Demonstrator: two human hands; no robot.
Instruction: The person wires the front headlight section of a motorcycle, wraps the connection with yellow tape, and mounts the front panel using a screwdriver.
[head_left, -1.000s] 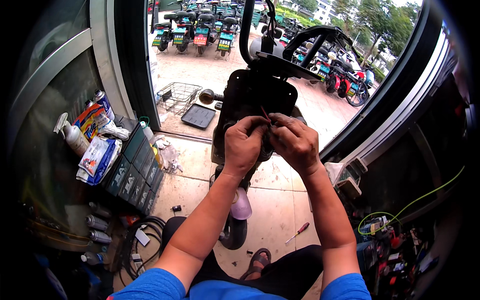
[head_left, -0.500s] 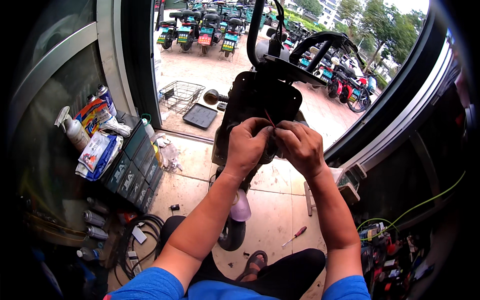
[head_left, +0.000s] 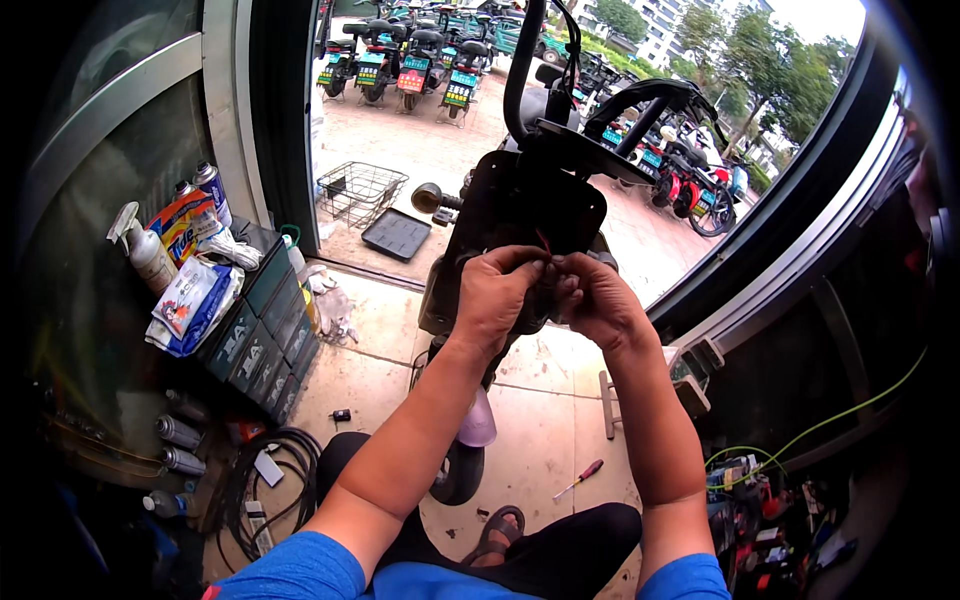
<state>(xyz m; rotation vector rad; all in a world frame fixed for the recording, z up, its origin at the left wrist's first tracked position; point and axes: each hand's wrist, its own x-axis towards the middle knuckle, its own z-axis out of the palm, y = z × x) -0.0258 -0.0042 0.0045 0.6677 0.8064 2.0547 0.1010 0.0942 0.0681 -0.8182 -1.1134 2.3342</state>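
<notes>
Both hands meet in front of the black front shell point(head_left: 465, 235) of an electric scooter, which stands ahead of me. A thin red wire point(head_left: 543, 240) comes out of its dark hollow down to my fingertips. My left hand point(head_left: 492, 300) is closed, thumb and forefinger pinching the wire. Close against it, my right hand point(head_left: 600, 298) pinches at the same spot, its other fingers curled beneath. The wire's end is hidden between the fingertips. Below are the scooter's pale purple mudguard piece point(head_left: 478, 420) and front wheel point(head_left: 458, 475).
A screwdriver point(head_left: 580, 478) lies on the tiled floor near my sandalled foot. To the left, a stack of dark boxes point(head_left: 262, 330) carries a spray bottle and bags, with coiled black cable point(head_left: 285, 470) below. A wire basket point(head_left: 360, 190) and black tray point(head_left: 397, 235) lie beyond the doorway.
My right hand has turned, its fingers now curled under and more of the palm side showing. Less of the red wire shows above the fingertips. The view has shifted slightly.
</notes>
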